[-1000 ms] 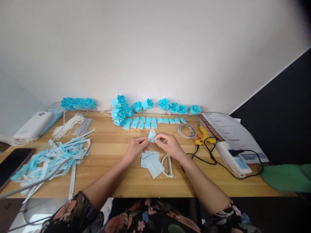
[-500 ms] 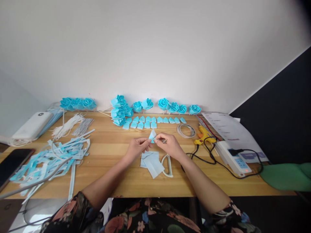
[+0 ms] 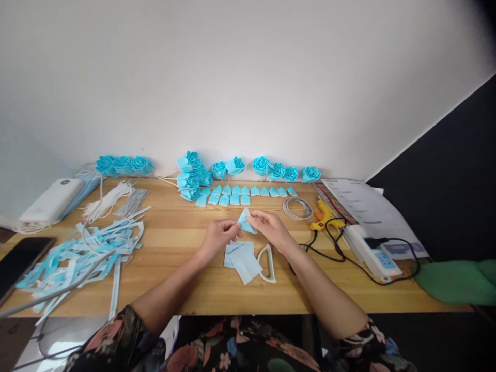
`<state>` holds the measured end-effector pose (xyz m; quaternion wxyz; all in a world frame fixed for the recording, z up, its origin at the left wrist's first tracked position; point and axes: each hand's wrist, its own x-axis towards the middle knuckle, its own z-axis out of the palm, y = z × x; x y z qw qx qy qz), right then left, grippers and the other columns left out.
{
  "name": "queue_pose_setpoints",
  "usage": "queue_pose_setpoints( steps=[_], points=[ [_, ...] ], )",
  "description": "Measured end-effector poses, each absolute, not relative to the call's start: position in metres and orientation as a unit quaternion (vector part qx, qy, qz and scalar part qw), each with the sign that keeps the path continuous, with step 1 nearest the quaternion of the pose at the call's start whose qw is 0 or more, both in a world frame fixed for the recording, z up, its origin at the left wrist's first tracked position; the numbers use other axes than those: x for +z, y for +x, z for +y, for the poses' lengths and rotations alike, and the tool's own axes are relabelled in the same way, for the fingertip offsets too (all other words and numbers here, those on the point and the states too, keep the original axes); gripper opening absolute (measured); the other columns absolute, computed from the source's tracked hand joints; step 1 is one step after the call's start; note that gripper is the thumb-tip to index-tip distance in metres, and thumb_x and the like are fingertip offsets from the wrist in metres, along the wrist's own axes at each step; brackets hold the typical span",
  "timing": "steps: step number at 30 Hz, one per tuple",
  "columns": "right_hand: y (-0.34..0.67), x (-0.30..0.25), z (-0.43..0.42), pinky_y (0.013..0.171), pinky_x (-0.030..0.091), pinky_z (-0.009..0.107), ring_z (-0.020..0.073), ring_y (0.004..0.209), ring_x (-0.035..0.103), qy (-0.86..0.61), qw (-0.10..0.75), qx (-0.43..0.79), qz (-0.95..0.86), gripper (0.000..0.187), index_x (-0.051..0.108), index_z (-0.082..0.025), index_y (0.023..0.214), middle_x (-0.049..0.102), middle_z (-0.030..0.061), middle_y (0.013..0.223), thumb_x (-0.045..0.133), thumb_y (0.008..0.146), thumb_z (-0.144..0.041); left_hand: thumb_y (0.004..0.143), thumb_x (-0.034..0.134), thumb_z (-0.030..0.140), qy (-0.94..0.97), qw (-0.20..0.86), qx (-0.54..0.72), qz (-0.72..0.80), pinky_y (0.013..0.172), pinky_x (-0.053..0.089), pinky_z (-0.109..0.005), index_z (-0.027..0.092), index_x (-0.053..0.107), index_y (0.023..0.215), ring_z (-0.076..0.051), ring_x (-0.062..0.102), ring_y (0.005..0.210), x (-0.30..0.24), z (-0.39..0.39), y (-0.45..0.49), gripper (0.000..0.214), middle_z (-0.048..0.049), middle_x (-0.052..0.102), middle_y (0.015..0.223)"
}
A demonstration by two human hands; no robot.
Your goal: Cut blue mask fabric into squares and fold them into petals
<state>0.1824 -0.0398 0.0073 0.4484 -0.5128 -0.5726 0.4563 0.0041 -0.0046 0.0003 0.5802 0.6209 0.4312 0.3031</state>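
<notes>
Between my hands is a small light-blue fabric piece, folded to a point at its top. My left hand pinches its left edge with thumb and fingers. My right hand grips its right side near the top. Just below, flat light-blue fabric squares lie overlapping on the table. Beside them rests a white D-shaped object, its kind unclear. Beyond my hands, several folded blue petals are laid out in two rows.
Blue fabric roses line the wall. Cut blue strips, white cords and a phone lie left. At right are a wire coil, a yellow glue gun, its black cable and a power strip.
My right hand has shifted its hold up along the fabric piece's right side. More of the piece shows now, spread wider between my hands. The left hand stays about where it was.
</notes>
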Motion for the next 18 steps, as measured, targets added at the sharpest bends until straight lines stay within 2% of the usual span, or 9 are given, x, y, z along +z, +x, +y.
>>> queue_pose_setpoints(
  steps=[4, 9, 18],
  points=[
    [0.1823, 0.0005, -0.0391, 0.068, 0.045, 0.026, 0.0165, 0.074, 0.06, -0.506, 0.436, 0.446, -0.596, 0.027, 0.066, -0.018, 0.099, 0.068, 0.0022, 0.084, 0.064, 0.081, -0.038, 0.075, 0.059, 0.047, 0.617, 0.584, 0.309, 0.427, 0.046, 0.035, -0.02, 0.014, 0.065, 0.062, -0.009, 0.046, 0.047, -0.0001, -0.0045, 0.0041, 0.036, 0.0001, 0.056, 0.052],
    [0.1823, -0.0002, -0.0394, 0.065, 0.043, 0.025, 0.0154, 0.071, 0.056, -0.531, 0.434, 0.401, -0.607, 0.026, 0.067, -0.018, 0.102, 0.065, 0.0009, 0.08, 0.059, 0.083, -0.034, 0.077, 0.059, 0.049, 0.621, 0.587, 0.303, 0.422, 0.046, 0.035, -0.02, 0.014, 0.067, 0.065, -0.009, 0.044, 0.046, 0.0018, -0.0043, 0.0029, 0.038, 0.0005, 0.055, 0.051],
    [0.1838, -0.0008, -0.0384, 0.069, 0.044, 0.025, 0.0151, 0.073, 0.058, -0.528, 0.442, 0.398, -0.606, 0.027, 0.067, -0.018, 0.107, 0.065, 0.0007, 0.081, 0.058, 0.084, -0.028, 0.078, 0.057, 0.055, 0.626, 0.595, 0.311, 0.397, 0.047, 0.037, -0.022, 0.012, 0.067, 0.069, -0.009, 0.046, 0.046, -0.0014, -0.0036, 0.0027, 0.045, -0.0016, 0.057, 0.054]
  ],
)
